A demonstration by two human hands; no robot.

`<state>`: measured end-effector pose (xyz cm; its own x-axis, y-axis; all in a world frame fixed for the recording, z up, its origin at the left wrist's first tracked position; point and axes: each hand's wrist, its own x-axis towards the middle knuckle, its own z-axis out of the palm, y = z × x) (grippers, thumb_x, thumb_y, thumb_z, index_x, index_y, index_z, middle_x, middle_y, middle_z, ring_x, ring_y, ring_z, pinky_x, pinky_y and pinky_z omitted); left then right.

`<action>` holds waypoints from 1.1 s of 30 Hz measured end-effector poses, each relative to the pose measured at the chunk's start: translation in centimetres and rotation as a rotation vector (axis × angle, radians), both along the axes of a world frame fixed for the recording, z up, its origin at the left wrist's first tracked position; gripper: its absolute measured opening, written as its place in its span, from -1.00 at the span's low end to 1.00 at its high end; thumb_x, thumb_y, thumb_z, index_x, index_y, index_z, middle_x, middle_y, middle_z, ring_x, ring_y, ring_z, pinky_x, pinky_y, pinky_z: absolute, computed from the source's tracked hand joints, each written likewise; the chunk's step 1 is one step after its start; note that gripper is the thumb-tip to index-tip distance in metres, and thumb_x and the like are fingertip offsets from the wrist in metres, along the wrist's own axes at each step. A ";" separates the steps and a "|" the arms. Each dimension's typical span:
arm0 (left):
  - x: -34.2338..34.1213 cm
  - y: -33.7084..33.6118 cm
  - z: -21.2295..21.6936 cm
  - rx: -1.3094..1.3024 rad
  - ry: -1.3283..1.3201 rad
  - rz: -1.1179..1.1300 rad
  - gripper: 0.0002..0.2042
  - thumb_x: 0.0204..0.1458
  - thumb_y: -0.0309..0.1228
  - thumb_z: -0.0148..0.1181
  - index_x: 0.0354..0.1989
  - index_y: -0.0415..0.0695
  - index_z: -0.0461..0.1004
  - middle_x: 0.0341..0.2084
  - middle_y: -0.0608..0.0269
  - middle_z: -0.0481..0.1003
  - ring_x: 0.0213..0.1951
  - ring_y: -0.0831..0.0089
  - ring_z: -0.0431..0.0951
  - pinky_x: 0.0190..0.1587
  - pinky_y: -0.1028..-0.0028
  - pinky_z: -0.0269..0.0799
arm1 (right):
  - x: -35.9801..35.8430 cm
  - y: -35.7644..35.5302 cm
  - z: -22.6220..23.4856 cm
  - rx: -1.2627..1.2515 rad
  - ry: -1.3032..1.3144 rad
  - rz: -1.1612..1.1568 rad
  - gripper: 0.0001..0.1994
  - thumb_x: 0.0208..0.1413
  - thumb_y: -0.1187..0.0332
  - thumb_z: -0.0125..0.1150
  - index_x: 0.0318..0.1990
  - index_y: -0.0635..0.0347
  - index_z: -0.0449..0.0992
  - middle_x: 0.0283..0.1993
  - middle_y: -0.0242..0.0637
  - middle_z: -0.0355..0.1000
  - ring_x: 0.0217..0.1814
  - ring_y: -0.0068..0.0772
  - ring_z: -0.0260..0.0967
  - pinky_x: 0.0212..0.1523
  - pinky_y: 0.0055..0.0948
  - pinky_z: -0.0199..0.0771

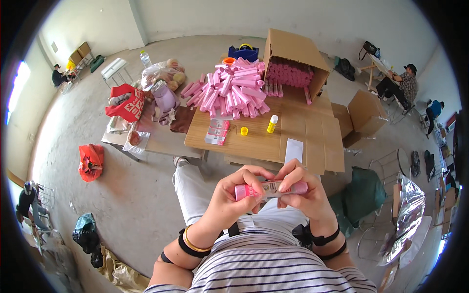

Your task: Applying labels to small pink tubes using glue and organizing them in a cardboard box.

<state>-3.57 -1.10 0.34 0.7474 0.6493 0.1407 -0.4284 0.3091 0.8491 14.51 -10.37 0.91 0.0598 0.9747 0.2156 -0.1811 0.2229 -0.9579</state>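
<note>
Over my lap, a pink tube (pixel 241 191) with a printed grey-and-pink label (pixel 271 187) lies sideways between my two hands. The fingers of my left hand (pixel 238 188) close round its left end. My right hand (pixel 303 188) grips the right end, its thumb against the label. On the table in front stand a yellow-and-white glue stick (pixel 272 124), uncapped, and a yellow cap (pixel 244 131). A sheet of pink-and-grey labels (pixel 217 132) lies to their left, and a white paper slip (pixel 293 150) near the table's front edge.
A heap of pink tubes (pixel 233 90) covers the table's far side, beside a cardboard box (pixel 296 49) of stacked tubes. A roll of tape (pixel 245 47) shows behind. Bags (pixel 125 103) crowd the left bench. People sit working at the far right (pixel 398 85) and far left.
</note>
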 end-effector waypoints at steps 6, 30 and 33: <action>0.0 0.1 0.4 0.259 0.042 0.020 -0.88 -0.09 -0.67 0.18 -0.37 -0.23 0.43 -0.04 0.02 0.35 -0.52 0.62 0.46 -0.50 0.66 0.44 | 0.0 0.0 -0.6 -0.087 0.349 0.058 -0.84 0.00 0.65 0.13 -0.26 0.23 0.44 -0.13 -0.28 0.24 -0.40 -0.48 0.40 -0.39 -0.52 0.45; 0.4 2.5 -2.0 0.339 0.052 0.077 -0.87 0.01 -0.56 0.26 -0.31 -0.25 0.44 -0.23 0.08 0.48 -0.59 0.66 0.41 -0.56 0.66 0.36 | 0.2 0.5 -1.5 0.179 -0.409 -0.183 -0.78 0.07 0.48 0.25 -0.10 0.22 0.51 -0.23 -0.21 0.38 -0.25 -0.39 0.37 -0.32 -0.50 0.38; 0.2 2.9 -2.0 0.342 0.048 0.082 -0.87 0.00 -0.56 0.29 -0.33 -0.24 0.44 -0.25 0.07 0.49 -0.60 0.66 0.39 -0.58 0.66 0.34 | 0.5 0.9 -1.9 0.180 -0.451 -0.134 -0.78 0.09 0.48 0.23 -0.09 0.23 0.50 -0.22 -0.21 0.33 -0.26 -0.43 0.38 -0.34 -0.53 0.43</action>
